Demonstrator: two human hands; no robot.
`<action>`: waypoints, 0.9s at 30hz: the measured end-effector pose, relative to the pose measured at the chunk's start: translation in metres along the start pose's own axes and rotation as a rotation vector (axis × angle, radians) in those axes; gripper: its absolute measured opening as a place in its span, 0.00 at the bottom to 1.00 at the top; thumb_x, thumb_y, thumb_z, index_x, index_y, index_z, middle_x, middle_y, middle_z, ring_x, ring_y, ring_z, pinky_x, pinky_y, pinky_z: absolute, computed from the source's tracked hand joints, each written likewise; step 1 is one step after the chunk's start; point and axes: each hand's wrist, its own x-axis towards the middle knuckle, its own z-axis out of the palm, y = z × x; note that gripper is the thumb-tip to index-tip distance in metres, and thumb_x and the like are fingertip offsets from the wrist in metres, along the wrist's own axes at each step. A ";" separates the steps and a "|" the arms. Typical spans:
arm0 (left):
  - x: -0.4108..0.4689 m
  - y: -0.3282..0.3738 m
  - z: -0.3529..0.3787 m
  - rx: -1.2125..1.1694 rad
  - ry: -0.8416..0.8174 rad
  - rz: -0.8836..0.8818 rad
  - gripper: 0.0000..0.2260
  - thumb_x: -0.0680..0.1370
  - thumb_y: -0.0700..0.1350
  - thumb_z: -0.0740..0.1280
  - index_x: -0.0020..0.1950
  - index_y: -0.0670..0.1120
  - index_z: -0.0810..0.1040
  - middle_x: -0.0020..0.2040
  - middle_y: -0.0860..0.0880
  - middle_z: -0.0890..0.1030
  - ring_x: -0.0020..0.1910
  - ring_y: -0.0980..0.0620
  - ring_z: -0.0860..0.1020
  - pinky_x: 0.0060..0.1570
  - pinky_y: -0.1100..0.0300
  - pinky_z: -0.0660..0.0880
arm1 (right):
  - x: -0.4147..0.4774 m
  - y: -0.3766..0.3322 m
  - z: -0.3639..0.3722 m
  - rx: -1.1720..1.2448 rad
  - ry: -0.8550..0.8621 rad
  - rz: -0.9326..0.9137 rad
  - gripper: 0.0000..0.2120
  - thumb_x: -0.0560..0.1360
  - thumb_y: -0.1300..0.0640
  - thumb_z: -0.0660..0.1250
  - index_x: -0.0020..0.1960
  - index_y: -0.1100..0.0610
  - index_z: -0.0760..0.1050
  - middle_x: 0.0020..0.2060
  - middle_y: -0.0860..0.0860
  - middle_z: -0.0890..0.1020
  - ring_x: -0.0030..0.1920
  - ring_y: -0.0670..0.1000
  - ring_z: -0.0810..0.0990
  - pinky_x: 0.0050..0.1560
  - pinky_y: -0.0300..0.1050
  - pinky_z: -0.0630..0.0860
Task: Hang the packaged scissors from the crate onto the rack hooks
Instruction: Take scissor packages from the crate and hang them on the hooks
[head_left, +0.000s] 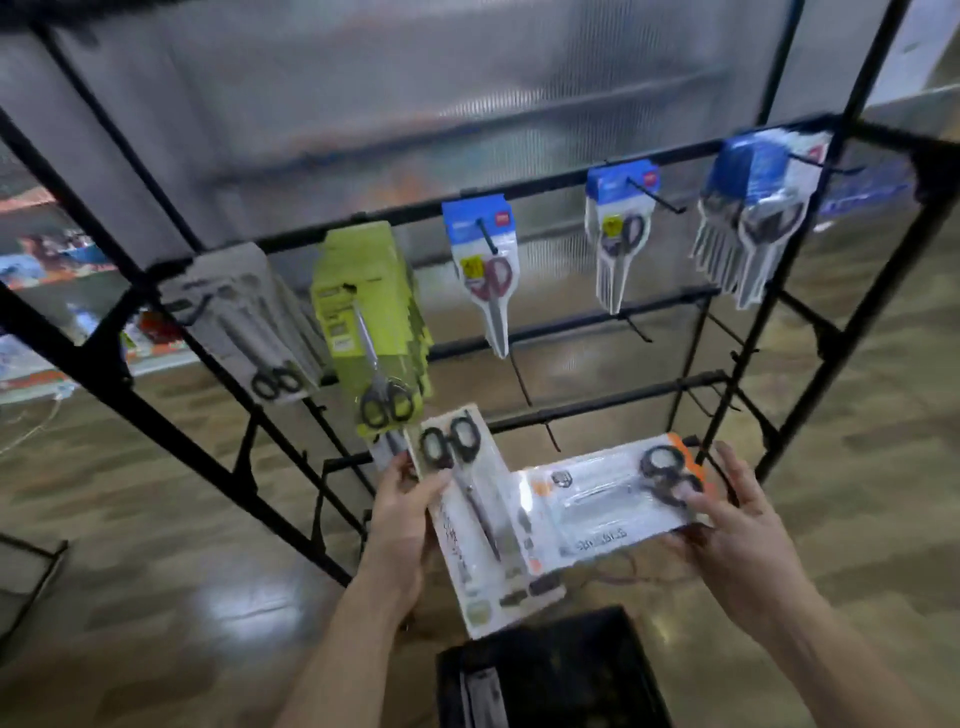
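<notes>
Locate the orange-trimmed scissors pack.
Head view, lower right: the orange-trimmed pack lies sideways in the right hand, beside the white pack the left hand holds.

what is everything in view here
rack: one, black, ahead
grey scissor packs: bunch, grey, top rail left
green scissor packs: bunch, lime, beside grey
blue scissor packs: three groups, blue, top rail centre to right
empty hooks: several, black, lower rails
white scissor pack: one, white, held lower centre
orange scissor pack: one, orange, held lower right
crate: one, black, bottom centre
left hand: one, grips white scissor pack
right hand: one, holds orange scissor pack
</notes>
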 end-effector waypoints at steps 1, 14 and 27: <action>-0.001 0.008 -0.002 -0.014 -0.018 -0.005 0.16 0.80 0.39 0.70 0.67 0.47 0.76 0.56 0.38 0.85 0.54 0.33 0.84 0.57 0.37 0.80 | -0.006 0.000 -0.001 0.004 -0.007 0.004 0.33 0.71 0.70 0.70 0.70 0.44 0.72 0.50 0.48 0.85 0.39 0.48 0.87 0.37 0.48 0.82; 0.005 0.045 -0.020 -0.019 -0.192 0.008 0.05 0.83 0.39 0.67 0.50 0.47 0.81 0.50 0.40 0.87 0.48 0.41 0.84 0.54 0.46 0.79 | -0.061 0.010 0.020 0.145 -0.052 0.110 0.13 0.82 0.58 0.60 0.61 0.60 0.80 0.46 0.56 0.88 0.39 0.51 0.88 0.38 0.50 0.86; -0.011 0.051 -0.056 -0.094 0.041 0.241 0.25 0.72 0.34 0.75 0.64 0.51 0.75 0.55 0.42 0.84 0.48 0.39 0.84 0.47 0.40 0.83 | -0.027 0.001 -0.014 -0.162 -0.265 0.251 0.60 0.30 0.70 0.84 0.64 0.60 0.76 0.47 0.66 0.85 0.38 0.63 0.86 0.34 0.55 0.84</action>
